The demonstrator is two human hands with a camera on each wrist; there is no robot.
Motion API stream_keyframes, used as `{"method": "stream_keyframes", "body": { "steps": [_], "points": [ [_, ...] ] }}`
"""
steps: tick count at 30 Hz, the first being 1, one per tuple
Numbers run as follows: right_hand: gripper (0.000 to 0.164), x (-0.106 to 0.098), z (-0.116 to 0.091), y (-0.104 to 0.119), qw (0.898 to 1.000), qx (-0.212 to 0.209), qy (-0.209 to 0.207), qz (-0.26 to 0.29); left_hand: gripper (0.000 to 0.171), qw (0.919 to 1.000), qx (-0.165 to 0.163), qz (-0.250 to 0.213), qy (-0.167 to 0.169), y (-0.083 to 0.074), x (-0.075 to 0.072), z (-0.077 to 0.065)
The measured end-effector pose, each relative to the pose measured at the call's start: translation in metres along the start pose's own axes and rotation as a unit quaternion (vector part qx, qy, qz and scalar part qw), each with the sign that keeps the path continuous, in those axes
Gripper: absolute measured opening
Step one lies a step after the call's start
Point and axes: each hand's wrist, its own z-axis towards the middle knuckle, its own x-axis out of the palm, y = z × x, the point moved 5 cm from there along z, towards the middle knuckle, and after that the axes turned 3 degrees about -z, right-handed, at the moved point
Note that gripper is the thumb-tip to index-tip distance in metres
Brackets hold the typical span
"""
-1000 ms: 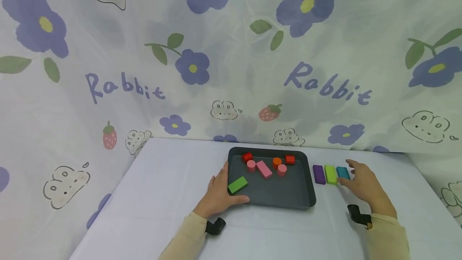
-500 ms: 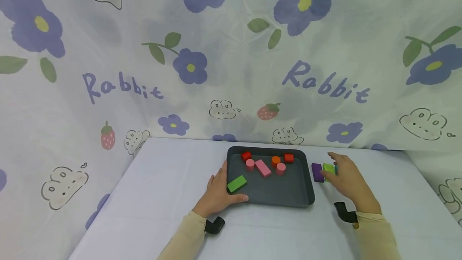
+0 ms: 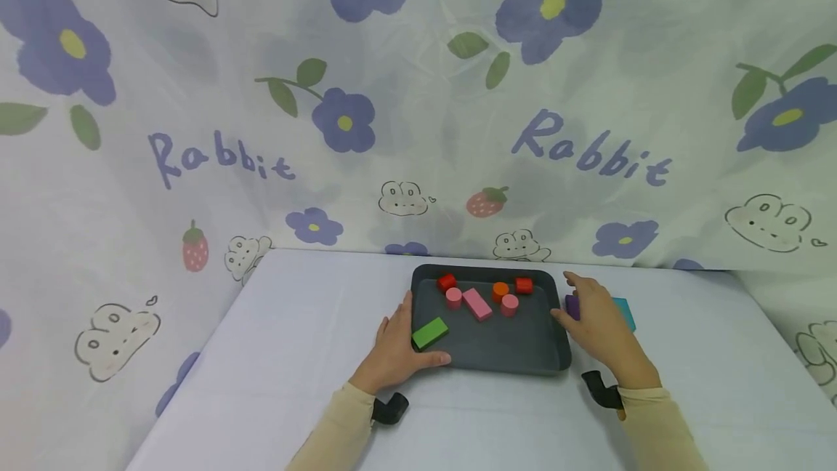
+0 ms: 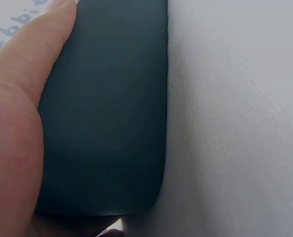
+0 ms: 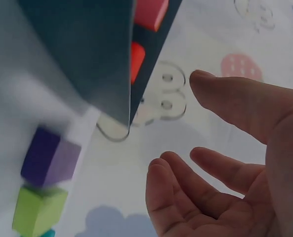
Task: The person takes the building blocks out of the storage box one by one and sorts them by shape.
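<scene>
My left hand (image 3: 390,355) holds the near left corner of a dark grey tray (image 3: 497,362). Its fingers lie along the left side and the thumb along the near side; the left wrist view shows the thumb (image 4: 32,54) at the tray wall (image 4: 106,108). My right hand (image 3: 600,325) hovers by the tray's right edge, above a row of blocks. Nothing is between its spread thumb and fingers (image 5: 163,192). Beneath it are a purple block (image 5: 50,155), a lime block (image 5: 37,210) and a blue block (image 3: 624,312); the head view hides the lime one.
In the tray lie a green block (image 3: 430,333), a pink block (image 3: 476,304), red pieces (image 3: 524,286), pink cylinders (image 3: 509,304) and an orange cylinder (image 3: 500,291). A white cloth (image 3: 314,325) covers the table; a printed curtain (image 3: 418,129) hangs behind.
My right hand has moved left along the row, from the blue block past the lime one to the purple one. My left hand stays on the tray. The blocks have not moved.
</scene>
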Motion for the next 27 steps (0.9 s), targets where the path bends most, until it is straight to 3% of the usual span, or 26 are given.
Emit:
{"method": "stream_keyframes", "body": {
  "steps": [18,27],
  "points": [
    [0.068,0.03,-0.003,0.041,0.999,-0.041,-0.006,-0.003,0.131,1.0,-0.004,-0.003,0.0,0.001,0.002,0.001],
    [0.064,0.048,0.001,0.069,0.995,-0.094,-0.015,0.008,0.131,1.0,0.002,-0.008,-0.003,0.002,0.001,0.001]
  ]
}}
